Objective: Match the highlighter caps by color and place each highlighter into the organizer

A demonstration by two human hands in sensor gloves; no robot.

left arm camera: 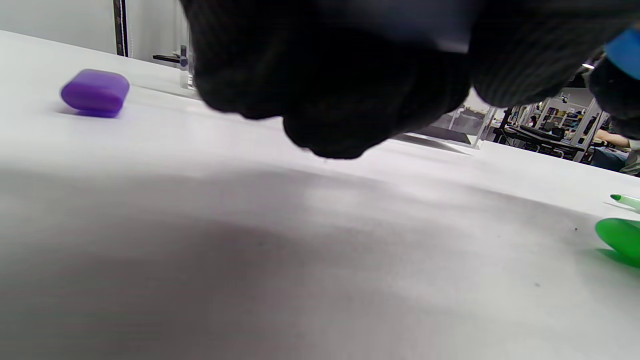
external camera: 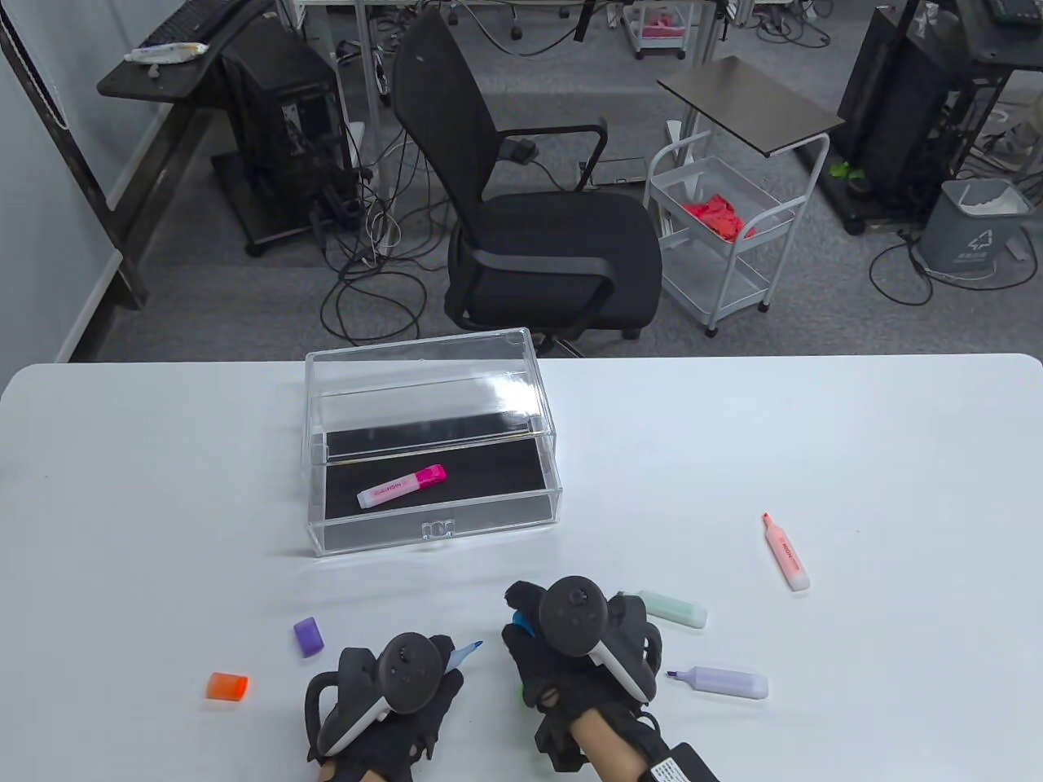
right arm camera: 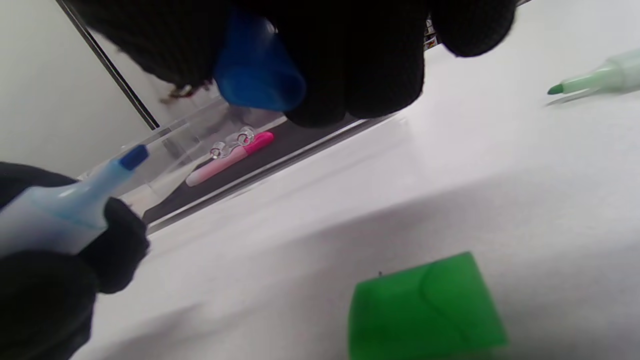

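My left hand (external camera: 407, 692) grips an uncapped blue highlighter (external camera: 463, 655), its tip pointing right; the same blue highlighter (right arm camera: 65, 210) shows in the right wrist view. My right hand (external camera: 562, 643) pinches a blue cap (right arm camera: 257, 70) just right of that tip. A green cap (right arm camera: 425, 310) lies on the table under my right hand. A capped pink highlighter (external camera: 403, 486) lies in the clear organizer's open drawer (external camera: 440, 529). Uncapped green (external camera: 672, 609), purple (external camera: 721, 681) and orange (external camera: 787, 552) highlighters lie to the right. A purple cap (external camera: 308, 636) and an orange cap (external camera: 227, 686) lie left.
The white table (external camera: 815, 440) reaches to a far edge behind the organizer. Beyond it stand a black office chair (external camera: 538, 228) and a white cart (external camera: 725, 236).
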